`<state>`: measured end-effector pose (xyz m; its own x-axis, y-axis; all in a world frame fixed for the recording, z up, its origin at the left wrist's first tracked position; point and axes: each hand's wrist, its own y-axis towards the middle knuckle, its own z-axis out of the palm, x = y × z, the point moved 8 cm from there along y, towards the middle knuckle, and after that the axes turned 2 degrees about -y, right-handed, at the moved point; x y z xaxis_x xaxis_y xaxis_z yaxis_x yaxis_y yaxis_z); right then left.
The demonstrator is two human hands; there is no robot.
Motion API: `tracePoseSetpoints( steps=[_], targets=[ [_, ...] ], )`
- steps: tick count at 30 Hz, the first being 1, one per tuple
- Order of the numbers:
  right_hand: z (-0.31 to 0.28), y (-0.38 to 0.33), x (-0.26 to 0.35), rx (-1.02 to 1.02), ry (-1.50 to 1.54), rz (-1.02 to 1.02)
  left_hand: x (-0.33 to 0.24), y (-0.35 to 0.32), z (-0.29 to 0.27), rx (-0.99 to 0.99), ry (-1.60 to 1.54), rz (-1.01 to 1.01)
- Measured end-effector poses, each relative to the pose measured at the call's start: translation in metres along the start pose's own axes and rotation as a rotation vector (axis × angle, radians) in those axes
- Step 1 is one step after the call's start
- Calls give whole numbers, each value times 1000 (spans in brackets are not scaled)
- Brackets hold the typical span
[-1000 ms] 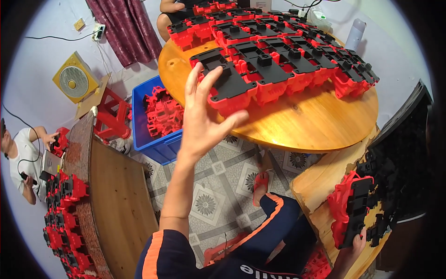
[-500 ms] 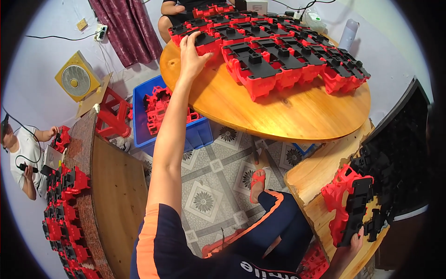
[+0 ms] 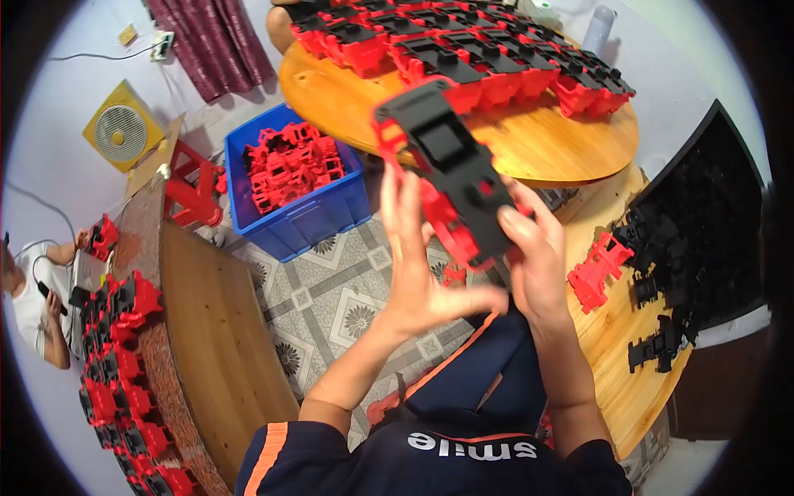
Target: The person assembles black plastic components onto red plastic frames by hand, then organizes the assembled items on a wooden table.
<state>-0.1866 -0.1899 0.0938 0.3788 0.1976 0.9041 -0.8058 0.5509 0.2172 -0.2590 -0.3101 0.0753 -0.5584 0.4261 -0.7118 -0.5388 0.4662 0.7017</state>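
Observation:
A red plastic housing with a black cover plate (image 3: 451, 157) is tilted in the air in front of me, its black side toward me. My right hand (image 3: 538, 264) is closed around its lower right end, thumb on the black plate. My left hand (image 3: 413, 281) is open at its left red side, fingers up along it and thumb stretched out to the right below. Whether the left fingertips touch the housing is not clear. On the wooden table at right lies a bare red housing (image 3: 599, 271), near loose black plastic parts (image 3: 659, 345).
Rows of red-and-black housings (image 3: 488, 70) cover the far part of the round wooden table (image 3: 546, 161). A blue bin (image 3: 306, 217) holds several red housings. More assemblies (image 3: 124, 380) line the left bench beside a seated person (image 3: 37, 306). A large black sheet-like panel (image 3: 711, 223) stands at right.
My left hand has come back from the round table toward me. My right hand has raised the housing from the right table to the middle. My view has tilted downward.

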Motion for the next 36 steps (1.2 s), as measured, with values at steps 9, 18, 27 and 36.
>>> tracePoseSetpoints(
  steps=[9, 18, 27, 36],
  targets=[
    [28, 27, -26, -9, -252, -80, 90, 99, -83, -445, 309, -47],
    [-149, -177, -63, -338, -424, 124, 134, 165, -118, -122, 314, -42],
    [-268, -181, 1, -908, -1308, -337, 61, 3, 129, 21, -13, -75],
    [-268, -177, 13, -385, -1181, -444, 124, -85, 280, 560, -289, -681]
  ],
)
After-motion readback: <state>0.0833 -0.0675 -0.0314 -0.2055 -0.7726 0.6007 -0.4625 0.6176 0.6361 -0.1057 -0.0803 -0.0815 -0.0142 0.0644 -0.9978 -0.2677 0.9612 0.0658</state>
